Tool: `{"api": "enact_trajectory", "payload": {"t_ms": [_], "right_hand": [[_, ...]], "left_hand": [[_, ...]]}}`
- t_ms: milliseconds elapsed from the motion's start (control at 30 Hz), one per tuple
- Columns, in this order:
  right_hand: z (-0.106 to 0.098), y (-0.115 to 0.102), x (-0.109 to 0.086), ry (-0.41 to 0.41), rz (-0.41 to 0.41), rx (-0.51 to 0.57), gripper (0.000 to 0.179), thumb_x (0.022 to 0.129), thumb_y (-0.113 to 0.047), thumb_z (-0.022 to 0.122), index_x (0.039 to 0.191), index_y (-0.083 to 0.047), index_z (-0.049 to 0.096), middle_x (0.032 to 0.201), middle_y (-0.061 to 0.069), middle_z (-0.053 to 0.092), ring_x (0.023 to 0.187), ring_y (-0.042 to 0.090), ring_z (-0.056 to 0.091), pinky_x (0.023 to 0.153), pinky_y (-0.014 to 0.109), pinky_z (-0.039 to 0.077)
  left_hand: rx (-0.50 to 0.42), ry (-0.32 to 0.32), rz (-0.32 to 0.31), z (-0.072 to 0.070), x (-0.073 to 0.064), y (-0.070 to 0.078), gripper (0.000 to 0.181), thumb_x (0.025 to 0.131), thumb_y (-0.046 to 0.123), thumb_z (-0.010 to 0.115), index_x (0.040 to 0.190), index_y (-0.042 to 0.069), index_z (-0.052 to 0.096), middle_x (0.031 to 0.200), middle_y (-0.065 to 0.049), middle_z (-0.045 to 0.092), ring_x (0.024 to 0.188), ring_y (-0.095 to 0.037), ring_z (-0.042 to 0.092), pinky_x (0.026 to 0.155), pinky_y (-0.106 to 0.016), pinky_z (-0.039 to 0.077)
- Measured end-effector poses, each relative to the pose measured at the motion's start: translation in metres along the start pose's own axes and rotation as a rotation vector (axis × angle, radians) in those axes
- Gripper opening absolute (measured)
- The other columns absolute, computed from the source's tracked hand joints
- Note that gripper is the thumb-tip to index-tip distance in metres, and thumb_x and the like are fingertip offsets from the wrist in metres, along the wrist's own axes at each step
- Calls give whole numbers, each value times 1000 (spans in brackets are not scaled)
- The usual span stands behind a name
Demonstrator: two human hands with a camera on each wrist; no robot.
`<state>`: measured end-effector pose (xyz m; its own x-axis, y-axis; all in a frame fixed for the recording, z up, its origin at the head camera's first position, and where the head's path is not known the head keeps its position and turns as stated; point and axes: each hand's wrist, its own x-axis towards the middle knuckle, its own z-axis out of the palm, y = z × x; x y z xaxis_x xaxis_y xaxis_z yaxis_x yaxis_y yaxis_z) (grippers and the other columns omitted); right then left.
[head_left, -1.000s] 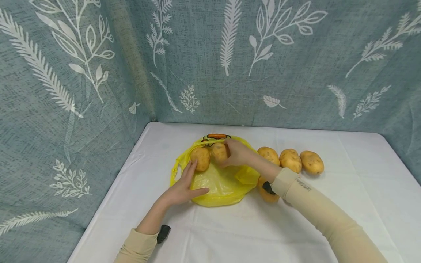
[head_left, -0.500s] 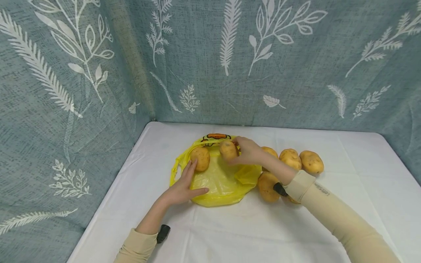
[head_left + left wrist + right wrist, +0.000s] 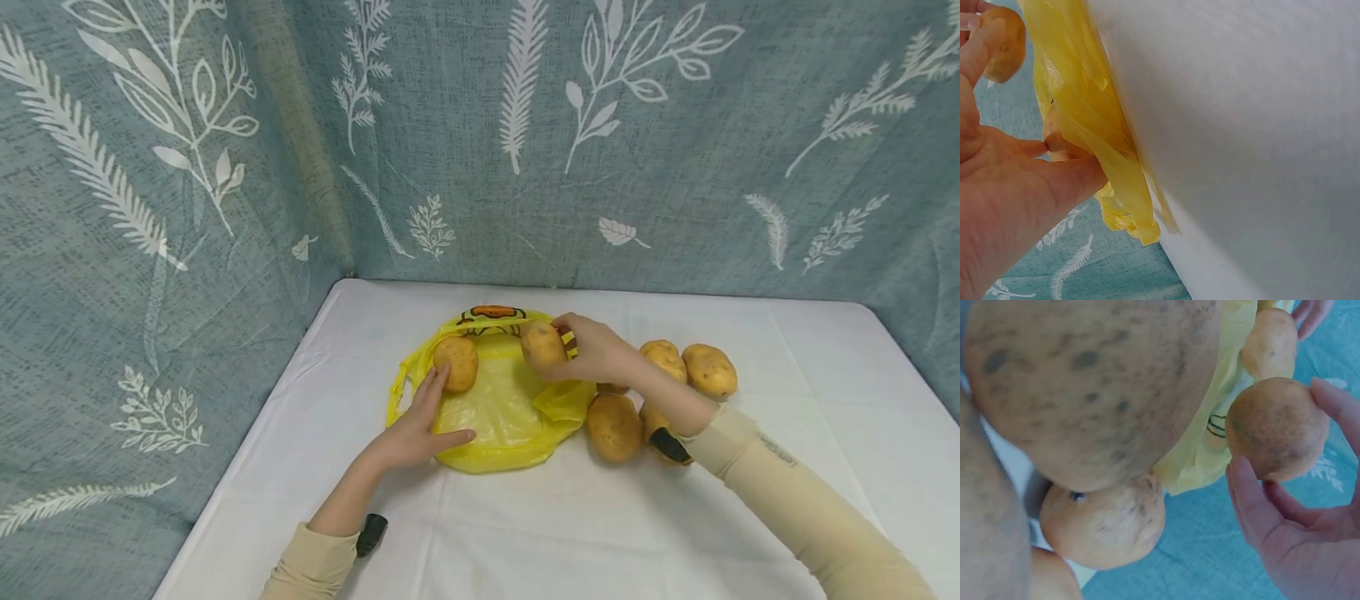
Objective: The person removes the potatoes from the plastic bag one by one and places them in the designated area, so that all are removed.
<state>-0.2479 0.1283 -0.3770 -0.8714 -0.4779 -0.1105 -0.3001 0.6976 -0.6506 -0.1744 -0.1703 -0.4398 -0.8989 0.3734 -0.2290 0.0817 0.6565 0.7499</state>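
Note:
My right hand (image 3: 600, 352) pinches a potato (image 3: 543, 346) between thumb and fingers, over the right rear part of a yellow plastic bag (image 3: 491, 421). The right wrist view shows that hand's fingers around the held potato (image 3: 1275, 428). Another potato (image 3: 456, 364) lies in the left side of the bag. My left hand (image 3: 411, 433) rests at the bag's left edge, fingers extended and touching that potato, thumb spread apart. In the left wrist view, yellow plastic (image 3: 1085, 94) partly covers the potato by the left hand.
Several loose potatoes lie right of the bag, including a near one (image 3: 615, 427) and a far-right one (image 3: 710, 371). The right hand and forearm partly hide some. A white cloth (image 3: 525, 533) covers the table; a patterned blue-green curtain (image 3: 465, 192) stands behind.
The right hand has moved right with its potato, away from the potato in the bag and toward the loose ones. The left hand has stayed in place.

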Motion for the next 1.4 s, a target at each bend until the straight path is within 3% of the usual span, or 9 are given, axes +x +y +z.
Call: {"api": "enact_trajectory", "payload": {"t_ms": [400, 633, 1167, 1400], "right_hand": [[-15, 16, -31, 41, 55, 137, 79, 80, -34, 81, 142, -6, 41, 139, 18, 47, 122, 35, 52, 94, 43, 49], [-24, 23, -50, 75, 92, 112, 81, 78, -42, 81, 142, -10, 42, 143, 13, 46, 124, 33, 52, 96, 47, 47], [-37, 53, -96, 100, 166, 260, 84, 83, -38, 78, 147, -5, 33, 148, 19, 38, 130, 40, 43, 98, 51, 45], [-39, 68, -112, 110, 185, 307, 85, 85, -35, 76, 149, -3, 30, 149, 22, 34, 131, 43, 40, 102, 58, 37]], "left_hand": [[4, -4, 0, 0, 1, 1, 104, 92, 37, 67, 156, 13, -10, 159, -18, -17, 146, -39, 0, 113, -59, 14], [5, -3, -2, 1, 2, 1, 104, 92, 37, 68, 156, 13, -10, 159, -19, -17, 146, -40, 1, 113, -59, 15], [-3, -1, -1, 1, 2, 2, 104, 92, 36, 68, 156, 13, -10, 159, -20, -16, 146, -41, 1, 112, -60, 15], [1, 5, 1, 0, 2, 1, 104, 92, 37, 68, 156, 12, -9, 159, -20, -16, 145, -43, 2, 112, -61, 15]]}}
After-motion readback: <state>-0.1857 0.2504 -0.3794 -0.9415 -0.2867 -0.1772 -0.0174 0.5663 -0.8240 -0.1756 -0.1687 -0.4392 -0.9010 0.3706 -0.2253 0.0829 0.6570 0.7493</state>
